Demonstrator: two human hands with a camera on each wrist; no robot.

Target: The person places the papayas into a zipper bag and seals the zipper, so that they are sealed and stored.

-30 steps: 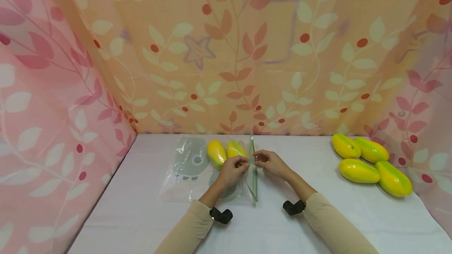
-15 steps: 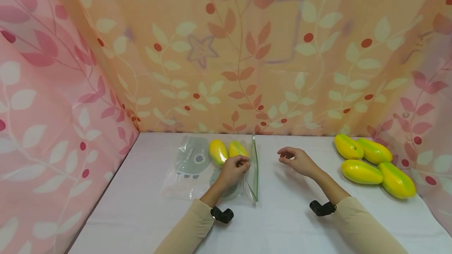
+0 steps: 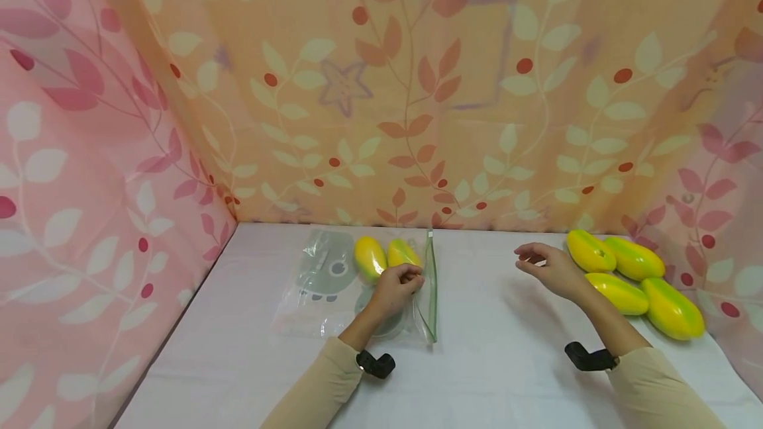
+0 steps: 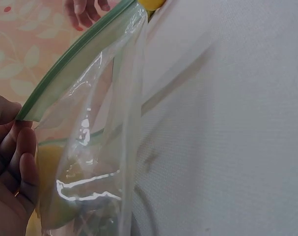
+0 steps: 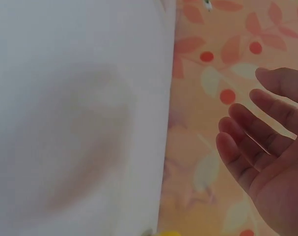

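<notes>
A clear zip bag [image 3: 324, 320] with a grey animal print lies flat on the table, its green zip edge [image 3: 433, 290] to the right. Two yellow papayas [image 3: 369, 258] show inside the bag. My left hand [image 3: 393, 291] pinches the upper layer of the bag near its mouth; in the left wrist view, thumb and fingers hold the green zip strip [image 4: 65, 64] up, and the mouth gapes. My right hand [image 3: 553, 271] hovers above the table just left of the loose papayas [image 3: 620, 294], fingers relaxed and apart, holding nothing, as the right wrist view also shows.
Several yellow-green papayas [image 3: 673, 310] lie grouped at the right of the white-covered table [image 3: 477, 376]. Patterned fabric [image 3: 465, 151] hangs along the back and both sides. Black cameras [image 3: 375, 364] sit on both wrists.
My right hand has let go of the bag's mouth and moved right through the air toward the loose papayas. My left hand has stayed on the bag.
</notes>
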